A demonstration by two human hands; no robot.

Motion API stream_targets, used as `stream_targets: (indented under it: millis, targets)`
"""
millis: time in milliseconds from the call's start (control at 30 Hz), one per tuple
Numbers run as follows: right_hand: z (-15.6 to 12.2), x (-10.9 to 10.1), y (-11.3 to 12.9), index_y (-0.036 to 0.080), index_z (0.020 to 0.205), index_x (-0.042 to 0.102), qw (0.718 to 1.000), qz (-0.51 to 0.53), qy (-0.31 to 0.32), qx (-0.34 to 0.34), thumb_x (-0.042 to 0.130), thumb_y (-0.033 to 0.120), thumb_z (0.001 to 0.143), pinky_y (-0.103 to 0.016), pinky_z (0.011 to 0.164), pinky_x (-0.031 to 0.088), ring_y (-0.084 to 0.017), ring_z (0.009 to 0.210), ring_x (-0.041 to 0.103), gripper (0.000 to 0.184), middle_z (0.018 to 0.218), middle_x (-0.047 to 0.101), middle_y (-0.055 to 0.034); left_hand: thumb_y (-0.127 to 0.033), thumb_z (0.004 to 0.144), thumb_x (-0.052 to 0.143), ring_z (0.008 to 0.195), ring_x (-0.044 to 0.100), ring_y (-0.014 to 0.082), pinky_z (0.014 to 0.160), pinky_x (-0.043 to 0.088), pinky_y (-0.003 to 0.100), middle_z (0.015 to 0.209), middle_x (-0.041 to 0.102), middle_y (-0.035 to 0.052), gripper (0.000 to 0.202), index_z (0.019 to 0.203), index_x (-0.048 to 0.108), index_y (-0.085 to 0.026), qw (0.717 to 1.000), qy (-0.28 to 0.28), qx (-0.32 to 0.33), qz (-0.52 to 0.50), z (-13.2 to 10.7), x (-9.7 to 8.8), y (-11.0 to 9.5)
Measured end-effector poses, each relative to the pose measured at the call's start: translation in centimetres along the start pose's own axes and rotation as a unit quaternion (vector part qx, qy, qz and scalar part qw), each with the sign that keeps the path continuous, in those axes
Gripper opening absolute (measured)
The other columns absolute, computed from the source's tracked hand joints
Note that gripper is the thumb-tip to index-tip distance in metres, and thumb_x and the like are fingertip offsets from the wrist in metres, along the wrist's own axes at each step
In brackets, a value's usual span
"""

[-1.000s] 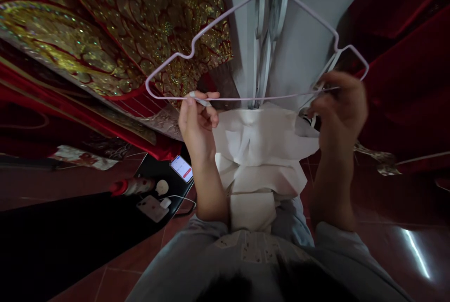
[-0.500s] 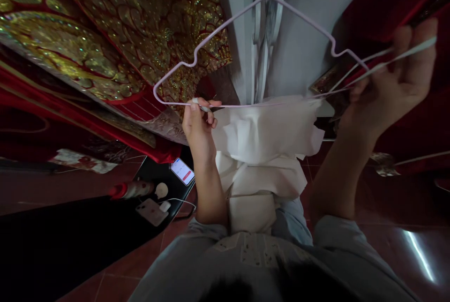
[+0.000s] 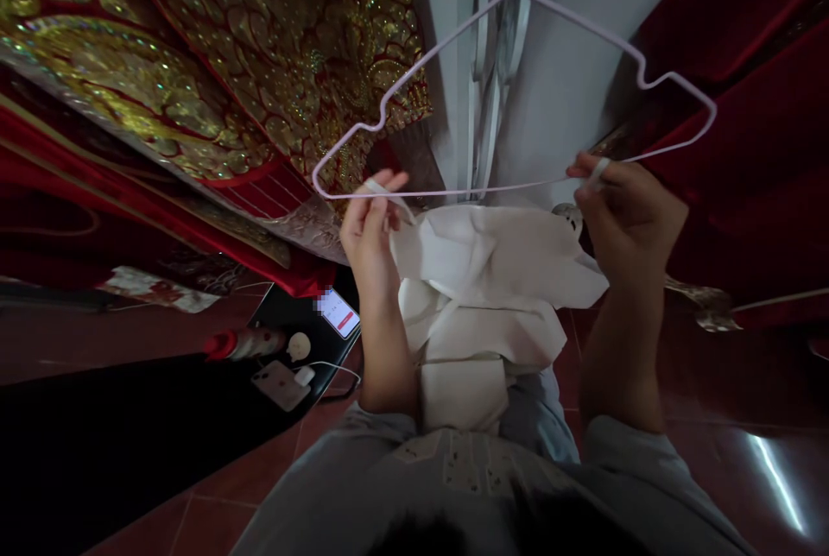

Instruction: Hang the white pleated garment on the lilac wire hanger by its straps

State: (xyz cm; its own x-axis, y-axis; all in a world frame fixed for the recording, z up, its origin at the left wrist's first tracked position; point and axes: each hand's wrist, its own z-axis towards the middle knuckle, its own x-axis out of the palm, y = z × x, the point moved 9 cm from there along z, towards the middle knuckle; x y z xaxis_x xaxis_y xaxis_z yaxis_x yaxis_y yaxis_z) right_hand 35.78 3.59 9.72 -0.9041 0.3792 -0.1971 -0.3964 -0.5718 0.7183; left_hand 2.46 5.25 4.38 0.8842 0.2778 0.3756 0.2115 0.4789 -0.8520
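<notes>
A thin pale-pink clothes hanger [image 3: 446, 42] hangs in front of me by its hook at the top. At the left of its bottom bar, my left hand [image 3: 370, 224] is closed on a white strap [image 3: 400, 205] that runs down to the white garment [image 3: 505, 258]. My right hand [image 3: 628, 206] pinches another white strap [image 3: 597, 172], looped about its fingers beside the bar's right part. The white cloth hangs in loose folds below the bar, between my forearms. Whether each hand also grips the bar is hard to tell.
Gold-sequined red garments [image 3: 259, 47] hang at the left, and dark red cloth [image 3: 764, 133] at the right. A black table [image 3: 129, 435] at lower left bears a lit phone [image 3: 340, 314], a second phone [image 3: 281, 385] and a red-capped bottle [image 3: 243, 344]. A grey folding frame [image 3: 483, 98] stands behind the hanger.
My right hand has moved left and down from beyond the hanger's right end to the bottom bar, bringing the strap in. The hanger has shifted slightly right; my left hand stays nearly in place.
</notes>
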Motion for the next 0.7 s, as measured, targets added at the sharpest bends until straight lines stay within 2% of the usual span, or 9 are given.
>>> stream_targets:
  millis: [133,200,267,333,400,500,567,633,700]
  targets:
    - [0.4,-0.4,0.1,0.028,0.127,0.087,0.999,0.024,-0.021,-0.019,0.074,0.028,0.098,-0.030,0.063,0.048,-0.013,0.072,0.063,0.031,0.107,0.087,-0.0086,-0.017,0.103,0.067,0.129,0.076,0.0238,0.100,0.059,0.036,0.123,0.085,0.0010,0.024,0.115,0.086,-0.025,0.976,-0.107,0.174,0.071,1.6,-5.2,-1.8]
    - [0.5,-0.5,0.1,0.029,0.128,0.087,0.999,0.030,-0.020,-0.018,0.072,0.026,0.099,-0.027,0.057,0.039,-0.010,0.064,0.056,0.033,0.104,0.087,-0.0074,-0.008,0.103,0.064,0.123,0.078,0.0210,0.106,0.058,0.041,0.115,0.087,-0.0029,0.029,0.110,0.086,-0.025,0.957,-0.157,0.235,0.062,2.3,-7.3,-2.8]
    - [0.4,-0.4,0.0,0.030,0.129,0.086,0.999,0.030,-0.016,-0.011,0.069,0.025,0.100,-0.026,0.054,0.033,-0.009,0.062,0.053,0.035,0.105,0.088,-0.0065,-0.014,0.098,0.076,0.113,0.081,0.0202,0.107,0.060,0.042,0.113,0.088,-0.0015,0.017,0.108,0.086,-0.022,0.955,-0.166,0.241,0.042,3.3,-8.1,-3.7]
    - [0.4,-0.2,-0.1,0.031,0.130,0.086,0.999,0.033,-0.013,-0.008,0.068,0.025,0.101,-0.026,0.055,0.035,-0.009,0.064,0.059,0.035,0.106,0.088,-0.0065,-0.025,0.090,0.090,0.114,0.081,0.0223,0.111,0.062,0.044,0.122,0.087,0.0028,0.026,0.115,0.086,-0.019,0.971,-0.096,0.216,0.047,4.6,-6.5,-4.8]
    - [0.3,0.0,-0.2,0.032,0.129,0.086,0.999,0.041,-0.017,-0.017,0.071,0.026,0.101,-0.027,0.058,0.041,-0.012,0.073,0.069,0.032,0.106,0.087,-0.0069,-0.034,0.083,0.099,0.117,0.080,0.0250,0.111,0.063,0.045,0.127,0.086,0.0057,0.044,0.122,0.085,-0.020,0.980,0.030,0.182,0.077,5.6,-3.2,-5.9]
    - [0.2,0.0,-0.3,0.034,0.123,0.088,0.998,0.040,-0.035,-0.044,0.075,0.029,0.100,-0.032,0.070,0.055,-0.018,0.087,0.077,0.027,0.100,0.082,-0.0054,-0.034,0.086,0.099,0.091,0.075,0.0201,0.087,0.063,0.035,0.099,0.083,0.0032,0.031,0.111,0.087,-0.021,0.967,0.155,0.145,0.143,6.3,1.3,-7.1]
    - [0.2,-0.1,-0.6,0.037,0.121,0.087,0.997,0.023,-0.049,-0.056,0.078,0.036,0.099,-0.037,0.077,0.061,-0.019,0.087,0.077,0.025,0.096,0.079,-0.0031,-0.020,0.092,0.090,0.068,0.060,0.0144,0.066,0.053,0.028,0.076,0.072,0.0007,0.007,0.089,0.084,-0.019,0.966,0.154,0.124,0.167,7.0,2.6,-7.4]
    - [0.1,-0.1,-1.1,0.039,0.121,0.086,0.997,0.002,-0.051,-0.053,0.080,0.044,0.097,-0.038,0.074,0.062,-0.019,0.085,0.077,0.026,0.097,0.078,-0.0018,-0.009,0.096,0.073,0.056,0.048,0.0122,0.056,0.045,0.027,0.066,0.064,0.0011,0.027,0.071,0.075,-0.017,0.981,0.104,0.098,0.129,7.8,2.5,-7.1]
    - [0.0,0.1,-1.5,0.039,0.122,0.085,0.998,-0.020,-0.047,-0.045,0.081,0.050,0.095,-0.036,0.068,0.061,-0.021,0.088,0.077,0.029,0.100,0.077,-0.0026,-0.006,0.099,0.060,0.054,0.048,0.0126,0.055,0.048,0.027,0.064,0.062,0.0022,0.033,0.070,0.073,-0.017,0.998,0.028,0.042,0.033,7.9,1.3,-5.6]
